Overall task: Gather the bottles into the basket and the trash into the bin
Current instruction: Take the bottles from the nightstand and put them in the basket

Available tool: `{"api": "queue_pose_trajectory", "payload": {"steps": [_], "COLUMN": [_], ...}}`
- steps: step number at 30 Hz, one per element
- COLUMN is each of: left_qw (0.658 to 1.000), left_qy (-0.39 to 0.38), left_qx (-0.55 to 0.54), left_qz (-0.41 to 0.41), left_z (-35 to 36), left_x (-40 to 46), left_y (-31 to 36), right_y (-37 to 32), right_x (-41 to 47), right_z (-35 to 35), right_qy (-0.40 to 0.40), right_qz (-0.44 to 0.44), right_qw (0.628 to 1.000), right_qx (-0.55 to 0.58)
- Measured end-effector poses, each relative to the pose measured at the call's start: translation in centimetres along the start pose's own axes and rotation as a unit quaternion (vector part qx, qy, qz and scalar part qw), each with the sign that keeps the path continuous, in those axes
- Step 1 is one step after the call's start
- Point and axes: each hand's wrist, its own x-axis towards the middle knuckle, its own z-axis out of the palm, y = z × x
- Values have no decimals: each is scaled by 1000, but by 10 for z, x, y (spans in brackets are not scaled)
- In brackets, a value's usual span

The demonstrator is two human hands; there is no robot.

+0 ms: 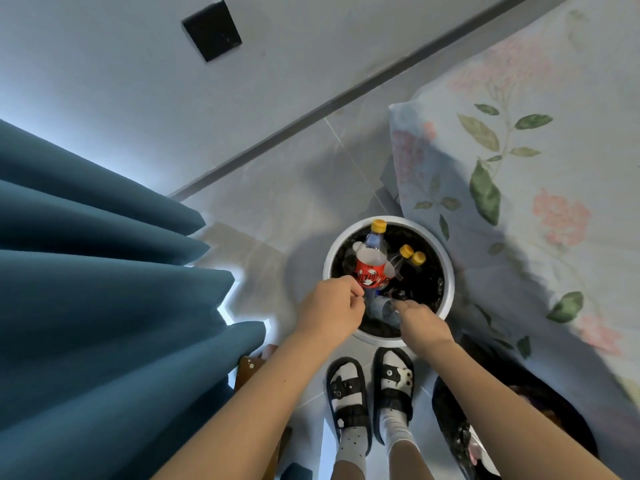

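White-rimmed and round, the basket [449,271] stands on the tiled floor [277,216] just ahead of the person's sandalled feet [370,393], lined in black and touching the edge of a flowered bedspread [519,168]. A clear bottle with a red label [372,268] and a yellow cap stands tilted over the basket's left part, cap pointing away from the person. The left hand [332,306] is at the bottle's lower end, fingers curled into a grip beside the red label; the fingers appear to pinch the bottle's base, though the exact contact is hidden behind the knuckles. Two more bottles with yellow caps [412,255] lie inside the basket to the right of the red-labelled one, caps side by side. The right hand [420,320] reaches over the near rim, its fingers extended towards a crumpled clear bottle [382,306] lying low between the two hands; I cannot tell whether that grip closes on it. A dark blue curtain [104,271] hangs at the left. A bin with a black liner [453,434] stands at the lower right, beside the right forearm.
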Motion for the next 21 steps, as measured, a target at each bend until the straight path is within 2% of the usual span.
{"api": "queue_pose_trajectory", "payload": {"steps": [8,14,16,21], "left_qw": [999,984,970,906], "left_qy": [-20,-14,-14,-10], "left_qx": [16,117,163,274], "left_qz": [47,134,182,324], "left_z": [11,27,31,52], "left_x": [-8,-42,-64,-147], "left_y": [54,128,165,269], "right_y": [35,79,99,153], "right_x": [-45,-115,-160,-300], "right_z": [-32,-79,-98,-113], "right_qy": [63,166,199,268], "right_qz": [43,59,69,134], "right_qw": [994,978,968,931], "right_qx": [72,115,134,210]}}
